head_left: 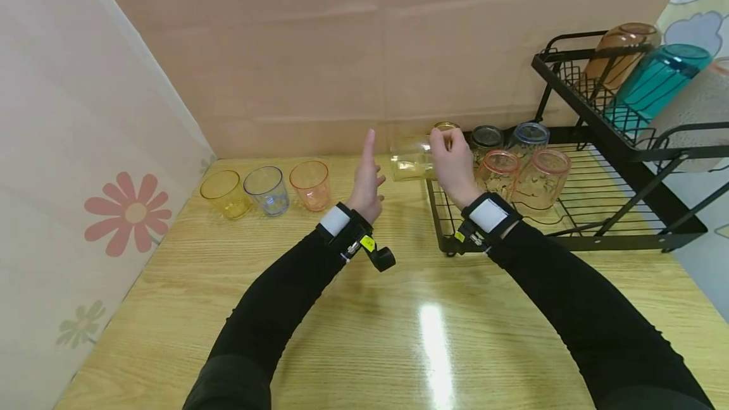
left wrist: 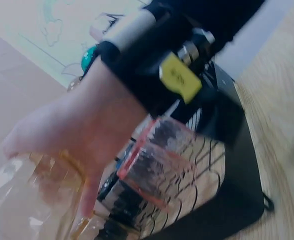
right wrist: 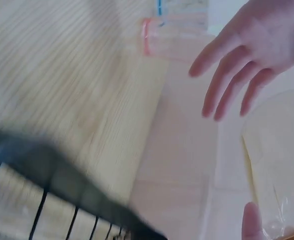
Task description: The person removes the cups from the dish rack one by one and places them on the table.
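My right hand (head_left: 452, 163) grips a yellow-tinted glass (head_left: 411, 158) near its rim. The glass lies on its side in the air just left of the rack, pointing toward my left hand (head_left: 367, 185). That hand is held up beside it, fingers extended and apart from the glass. In the left wrist view, the right hand (left wrist: 87, 125) wraps over the end of the glass (left wrist: 32, 200). The right wrist view has the left hand's loose fingers (right wrist: 232, 75) beside the pale glass (right wrist: 277, 160). Behind the right hand, another yellow-rimmed glass (head_left: 446, 126) is mostly hidden.
Yellow (head_left: 226, 193), blue-rimmed (head_left: 268, 191) and pink-orange (head_left: 311, 186) glasses stand upright in a row at the left. A black two-tier rack (head_left: 569, 242) holds upside-down glasses below, including a pink-rimmed one (head_left: 541, 179), and a teal one (head_left: 663, 84) above. A wall backs the table (head_left: 342, 334).
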`<state>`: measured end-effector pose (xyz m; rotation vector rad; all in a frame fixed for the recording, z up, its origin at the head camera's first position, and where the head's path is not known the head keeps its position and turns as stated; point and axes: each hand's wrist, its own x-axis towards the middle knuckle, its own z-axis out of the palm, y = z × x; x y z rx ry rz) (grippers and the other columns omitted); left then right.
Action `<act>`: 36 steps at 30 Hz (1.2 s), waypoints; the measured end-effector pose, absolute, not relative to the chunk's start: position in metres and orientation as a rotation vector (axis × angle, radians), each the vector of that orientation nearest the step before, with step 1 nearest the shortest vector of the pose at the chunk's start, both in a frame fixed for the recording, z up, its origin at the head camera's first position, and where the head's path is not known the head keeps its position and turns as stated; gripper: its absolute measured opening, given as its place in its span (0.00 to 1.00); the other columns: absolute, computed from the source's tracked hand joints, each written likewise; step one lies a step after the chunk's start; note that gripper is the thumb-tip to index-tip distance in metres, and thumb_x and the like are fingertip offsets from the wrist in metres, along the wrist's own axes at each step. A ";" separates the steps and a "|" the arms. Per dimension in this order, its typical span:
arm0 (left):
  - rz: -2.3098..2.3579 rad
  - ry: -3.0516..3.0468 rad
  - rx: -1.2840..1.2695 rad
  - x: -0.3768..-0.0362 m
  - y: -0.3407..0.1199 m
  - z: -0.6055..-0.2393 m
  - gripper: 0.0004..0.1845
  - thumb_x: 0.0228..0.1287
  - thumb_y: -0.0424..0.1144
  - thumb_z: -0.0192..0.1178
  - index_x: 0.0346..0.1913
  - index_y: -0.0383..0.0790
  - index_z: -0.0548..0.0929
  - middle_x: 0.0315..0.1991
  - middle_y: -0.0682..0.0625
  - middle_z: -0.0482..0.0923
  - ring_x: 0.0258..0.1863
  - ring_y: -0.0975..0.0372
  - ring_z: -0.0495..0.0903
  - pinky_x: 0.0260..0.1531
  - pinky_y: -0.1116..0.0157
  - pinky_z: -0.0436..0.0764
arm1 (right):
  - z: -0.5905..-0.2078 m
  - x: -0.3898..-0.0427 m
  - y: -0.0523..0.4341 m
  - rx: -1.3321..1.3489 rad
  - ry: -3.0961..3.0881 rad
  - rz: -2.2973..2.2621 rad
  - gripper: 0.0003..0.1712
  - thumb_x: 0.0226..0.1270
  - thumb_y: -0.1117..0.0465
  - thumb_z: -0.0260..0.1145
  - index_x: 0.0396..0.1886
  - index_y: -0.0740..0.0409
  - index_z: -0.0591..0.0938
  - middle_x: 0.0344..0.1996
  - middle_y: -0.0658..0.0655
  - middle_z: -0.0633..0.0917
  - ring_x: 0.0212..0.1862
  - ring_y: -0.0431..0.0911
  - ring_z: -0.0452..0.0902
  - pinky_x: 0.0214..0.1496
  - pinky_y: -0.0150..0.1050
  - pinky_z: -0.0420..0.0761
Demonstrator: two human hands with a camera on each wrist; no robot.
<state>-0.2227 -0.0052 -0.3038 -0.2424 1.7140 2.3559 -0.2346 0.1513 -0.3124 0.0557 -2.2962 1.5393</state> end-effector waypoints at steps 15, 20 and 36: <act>2.525 1.562 -0.473 -0.222 0.002 -0.297 0.58 0.46 0.78 0.58 0.76 0.49 0.56 0.73 0.47 0.55 0.67 0.42 0.58 0.56 0.38 0.65 | -0.319 -0.233 0.109 0.174 -2.167 1.526 0.22 0.77 0.49 0.46 0.50 0.65 0.69 0.44 0.60 0.72 0.46 0.51 0.67 0.46 0.41 0.65; 2.621 1.497 -0.535 -0.225 0.001 -0.300 0.51 0.49 0.70 0.65 0.69 0.41 0.63 0.65 0.48 0.64 0.61 0.48 0.66 0.50 0.48 0.75 | -0.323 -0.233 0.106 0.254 -2.158 1.491 0.21 0.77 0.50 0.46 0.50 0.66 0.68 0.47 0.61 0.71 0.48 0.52 0.67 0.49 0.43 0.65; 2.292 2.224 -0.143 -0.241 -0.033 -0.343 0.36 0.58 0.59 0.66 0.61 0.36 0.74 0.49 0.51 0.72 0.39 0.63 0.71 0.43 0.64 0.72 | -0.316 -0.207 0.145 0.793 -2.918 0.702 0.30 0.75 0.50 0.56 0.66 0.64 0.67 0.61 0.65 0.71 0.57 0.58 0.73 0.51 0.52 0.77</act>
